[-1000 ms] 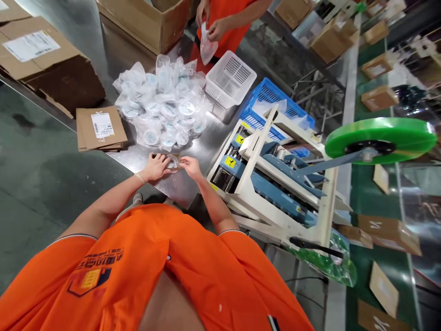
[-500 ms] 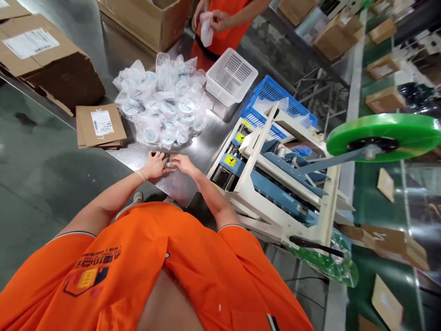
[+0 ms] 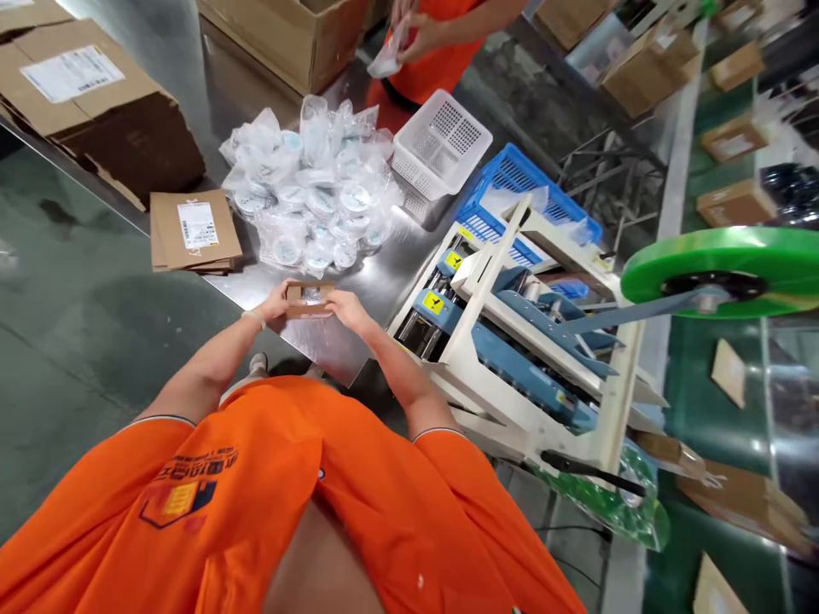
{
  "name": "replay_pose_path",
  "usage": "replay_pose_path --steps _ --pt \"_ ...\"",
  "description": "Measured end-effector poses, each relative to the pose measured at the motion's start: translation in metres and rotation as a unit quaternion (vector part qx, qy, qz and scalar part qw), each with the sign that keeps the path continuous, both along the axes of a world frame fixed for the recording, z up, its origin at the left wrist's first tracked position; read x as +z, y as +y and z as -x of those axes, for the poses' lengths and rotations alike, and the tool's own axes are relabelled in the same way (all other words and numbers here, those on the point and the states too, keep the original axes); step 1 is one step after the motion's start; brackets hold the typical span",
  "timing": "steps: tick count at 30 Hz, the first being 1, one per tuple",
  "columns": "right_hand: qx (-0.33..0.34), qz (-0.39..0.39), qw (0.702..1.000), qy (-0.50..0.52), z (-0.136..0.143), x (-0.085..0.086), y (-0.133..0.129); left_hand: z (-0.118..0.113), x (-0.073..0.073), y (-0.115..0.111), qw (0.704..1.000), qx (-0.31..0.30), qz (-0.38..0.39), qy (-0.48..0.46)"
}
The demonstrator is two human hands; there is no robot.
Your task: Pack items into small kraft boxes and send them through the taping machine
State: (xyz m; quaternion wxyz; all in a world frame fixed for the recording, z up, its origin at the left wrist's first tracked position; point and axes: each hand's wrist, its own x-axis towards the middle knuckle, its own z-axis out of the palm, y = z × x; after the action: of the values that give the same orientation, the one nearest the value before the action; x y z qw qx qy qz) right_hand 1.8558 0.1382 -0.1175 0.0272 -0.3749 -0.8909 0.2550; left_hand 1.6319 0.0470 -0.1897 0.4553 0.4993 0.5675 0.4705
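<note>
A small cardboard box (image 3: pixel 295 312) is held between my two hands at the near edge of the metal table (image 3: pixel 377 294). Something clear and shiny, like plastic wrap, shows in its middle. My left hand (image 3: pixel 275 304) closes on the box's left end. On the right end, the fingers of my right hand (image 3: pixel 344 307) grip the cardboard. Just beyond lies a heap of round items in clear plastic bags (image 3: pixel 320 196). Left of the heap rests a short stack of flat cardboard pieces (image 3: pixel 172 243) with a white label on top.
Large cartons (image 3: pixel 95 102) stand at the left and back. A white basket (image 3: pixel 470 166) and a blue crate (image 3: pixel 477 200) sit right of the heap. A taping machine (image 3: pixel 512 341) with a green tape roll (image 3: pixel 748 264) adjoins the table. Across it, a co-worker's hand (image 3: pixel 422 38) holds a plastic bag.
My hands have moved apart to the ends of the small box, so its middle now shows. The co-worker's plastic bag has tilted and shifted. The whole view has shifted slightly.
</note>
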Motion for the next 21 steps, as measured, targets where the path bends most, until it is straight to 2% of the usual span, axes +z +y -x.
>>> replay_pose_path --steps 2,3,5,7,9,12,13,15,18,20,21 --pt "-0.041 -0.057 0.997 -0.032 0.006 0.000 0.008 0.007 0.002 0.004 1.000 -0.029 0.007 -0.001" --pt "-0.041 -0.082 0.995 -0.037 0.007 -0.001 0.011 0.013 0.004 0.005 0.999 -0.046 0.010 0.003" --pt "0.004 -0.093 0.995 -0.029 0.004 -0.008 0.011 0.025 0.009 0.007 0.998 -0.067 0.013 0.013" --pt "0.052 -0.068 0.996 -0.023 -0.004 -0.016 0.006 0.026 0.016 0.006 0.997 -0.062 0.007 0.053" --pt "0.060 -0.052 0.997 -0.026 -0.011 -0.023 -0.003 0.013 0.023 0.001 0.984 -0.043 -0.008 0.170" --pt "0.048 -0.047 0.997 -0.039 -0.016 -0.025 -0.015 -0.015 0.030 -0.012 0.922 -0.030 -0.022 0.385" --pt "0.040 -0.044 0.997 -0.045 -0.017 -0.024 -0.019 -0.023 0.031 -0.015 0.907 -0.031 -0.022 0.420" --pt "-0.005 -0.041 0.998 -0.040 -0.024 -0.024 -0.029 -0.033 0.032 -0.015 0.894 -0.036 -0.025 0.447" --pt "-0.145 -0.039 0.989 0.008 -0.050 -0.036 -0.050 -0.048 0.031 0.016 0.891 -0.043 -0.047 0.450" --pt "-0.221 -0.017 0.974 0.045 -0.074 -0.051 -0.071 -0.071 0.032 0.056 0.887 -0.049 -0.072 0.453" --pt "-0.236 0.001 0.970 0.057 -0.088 -0.060 -0.082 -0.086 0.033 0.080 0.884 -0.055 -0.086 0.456"
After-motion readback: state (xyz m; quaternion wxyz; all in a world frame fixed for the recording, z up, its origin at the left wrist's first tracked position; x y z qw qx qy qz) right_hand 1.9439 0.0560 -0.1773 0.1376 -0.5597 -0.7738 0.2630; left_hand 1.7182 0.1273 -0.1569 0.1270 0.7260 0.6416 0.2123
